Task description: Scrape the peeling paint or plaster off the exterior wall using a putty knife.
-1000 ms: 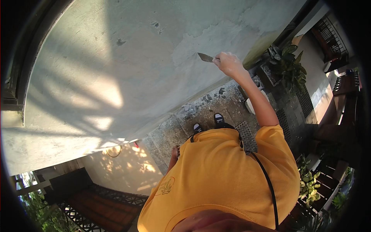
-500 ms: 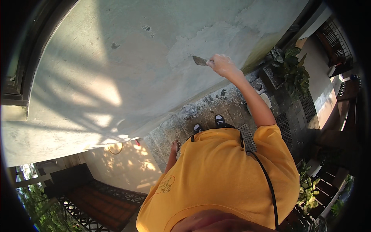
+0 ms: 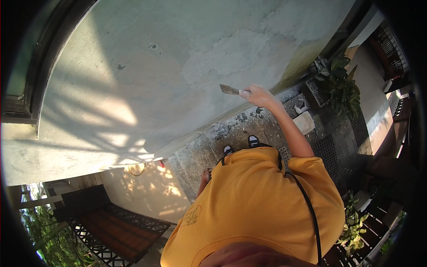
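My right hand (image 3: pixel 256 94) is raised in front of me and grips the handle of a flat metal scraper (image 3: pixel 229 89). Its blade points left and lies against the pale painted wall (image 3: pixel 178 66), just below a patch where the paint has come off. My left hand (image 3: pixel 205 176) hangs low beside my yellow shirt, mostly hidden; whether it holds anything cannot be made out. My two dark shoes (image 3: pixel 240 146) stand on the stone floor below the wall.
Paint flakes and rubble (image 3: pixel 240 119) lie along the wall's foot. A potted plant (image 3: pixel 340 84) stands to the right, a white block (image 3: pixel 305 122) beside it. A dark window frame (image 3: pixel 31 66) is at the left, a metal bench (image 3: pixel 111 222) at lower left.
My right hand has moved the scraper a little down and to the right along the wall. My body has stayed in place.
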`<state>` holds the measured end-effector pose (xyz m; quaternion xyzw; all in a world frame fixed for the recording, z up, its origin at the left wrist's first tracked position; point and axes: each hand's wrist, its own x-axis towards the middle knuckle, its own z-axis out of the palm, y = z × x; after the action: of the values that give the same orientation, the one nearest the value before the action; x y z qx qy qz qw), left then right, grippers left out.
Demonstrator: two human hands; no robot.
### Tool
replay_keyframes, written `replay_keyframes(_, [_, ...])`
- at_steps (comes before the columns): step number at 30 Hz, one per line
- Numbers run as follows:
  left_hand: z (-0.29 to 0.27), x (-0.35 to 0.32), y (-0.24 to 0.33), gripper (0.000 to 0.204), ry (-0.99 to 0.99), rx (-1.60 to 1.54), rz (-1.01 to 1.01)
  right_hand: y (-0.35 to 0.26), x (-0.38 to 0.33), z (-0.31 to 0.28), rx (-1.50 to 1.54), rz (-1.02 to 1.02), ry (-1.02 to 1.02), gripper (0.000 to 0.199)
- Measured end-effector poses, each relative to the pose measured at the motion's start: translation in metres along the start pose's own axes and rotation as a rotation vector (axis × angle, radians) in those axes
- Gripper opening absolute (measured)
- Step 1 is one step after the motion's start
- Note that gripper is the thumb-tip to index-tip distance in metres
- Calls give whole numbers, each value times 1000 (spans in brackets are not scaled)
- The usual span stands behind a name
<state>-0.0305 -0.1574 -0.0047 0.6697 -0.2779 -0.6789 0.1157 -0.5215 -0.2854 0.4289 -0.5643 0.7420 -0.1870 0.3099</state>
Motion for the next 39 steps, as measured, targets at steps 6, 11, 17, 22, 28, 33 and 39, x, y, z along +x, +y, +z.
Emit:
replay_keyframes(6, [75, -52, 96, 39, 3, 401, 114, 55, -66, 11, 867, 154, -297, 37])
replay_keyframes(11, [96, -20, 82, 40, 25, 68, 60, 52, -83, 6, 1010, 111, -270, 39])
replay_keyframes(17, [132, -24, 86, 43, 19, 116, 39, 83, -54, -10, 1068, 70, -146, 41])
replay_keyframes(22, [126, -24, 29, 32, 60, -111, 22, 66, -13, -17, 289, -332, 121, 30])
replay_keyframes(28, [114, -63, -13, 35, 106, 418, 276, 20, 27, -52, -69, -283, 75, 36])
replay_keyframes(33, [121, -81, -34, 36, 169, 323, 219, -7, 39, -64, -234, -310, 36, 31])
replay_keyframes(39, [107, -96, -43, 36, 196, 245, 195, -36, 41, -65, -343, -300, 51, 31])
